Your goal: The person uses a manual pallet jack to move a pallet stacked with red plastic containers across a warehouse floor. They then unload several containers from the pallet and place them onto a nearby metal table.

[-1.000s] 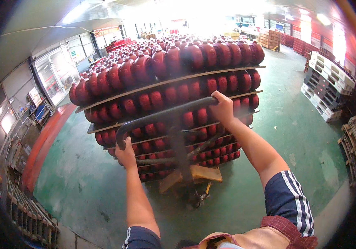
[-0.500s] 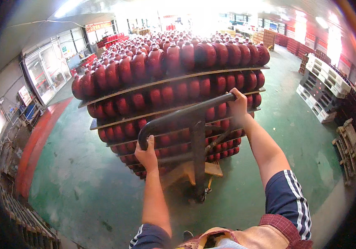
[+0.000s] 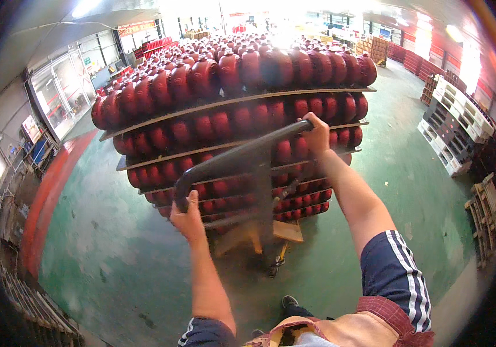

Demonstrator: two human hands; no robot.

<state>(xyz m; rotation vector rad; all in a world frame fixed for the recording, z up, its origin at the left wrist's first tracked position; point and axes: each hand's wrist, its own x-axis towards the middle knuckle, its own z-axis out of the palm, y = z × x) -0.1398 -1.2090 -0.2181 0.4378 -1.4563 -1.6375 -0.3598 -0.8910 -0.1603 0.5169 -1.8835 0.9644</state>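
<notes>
Both my hands are closed round the black looped handle (image 3: 233,151) of a pallet jack. My left hand (image 3: 188,218) grips its lower left bend, and my right hand (image 3: 317,134) holds the upper right end. The handle tilts, its right end higher and farther away. Beyond it rises a tall stack of dark red, round-bodied jars (image 3: 204,78), layered with thin boards (image 3: 230,103) between the tiers. Under the stack, part of a wooden pallet (image 3: 288,231) shows near the jack's base. The jack's shaft is blurred and covers some lower jars.
White and black plastic pallets (image 3: 453,127) are stacked on the right, with wooden pallets (image 3: 485,217) nearer. A red strip (image 3: 51,202) runs along the green floor (image 3: 115,248) at left, beside racks and a glass door (image 3: 63,92). My shoe (image 3: 289,301) shows below the jack.
Both my hands and the handle have shifted left, the right hand also slightly upward. The jar stack looks a little closer and turned. My shoe has come into fuller view.
</notes>
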